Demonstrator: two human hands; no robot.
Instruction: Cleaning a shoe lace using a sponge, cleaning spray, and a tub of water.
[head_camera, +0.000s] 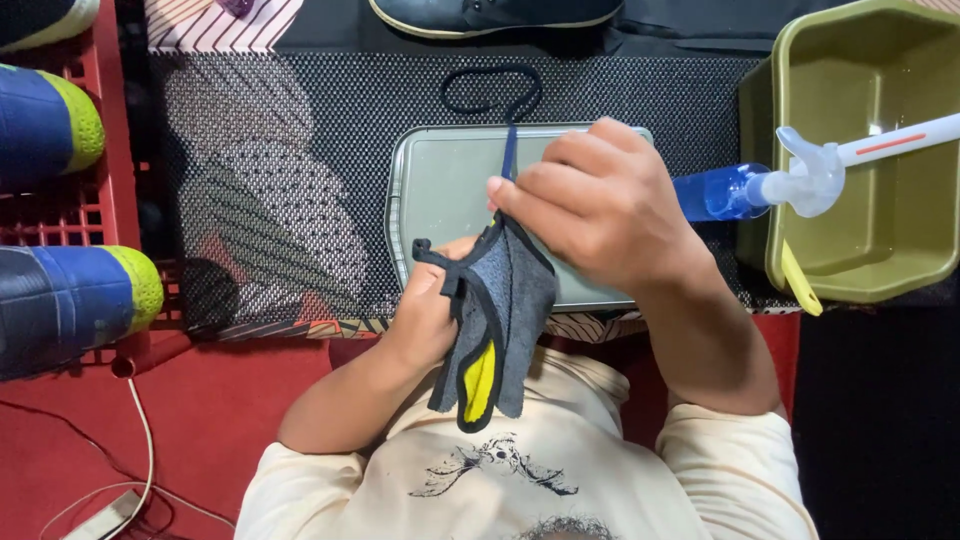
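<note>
Grey fabric shoe piece with yellow lining (500, 330) hangs upright between both grips; left hand (425, 315) clasps its edge; right hand (600, 205) pinches its top, nearer the dark lace (510, 150).

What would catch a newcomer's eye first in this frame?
At centre, both hands hold a grey shoe upper with a yellow lining above a grey tray, the right hand pinching its dark lace. A blue spray bottle lies against an olive basin at right.
</note>
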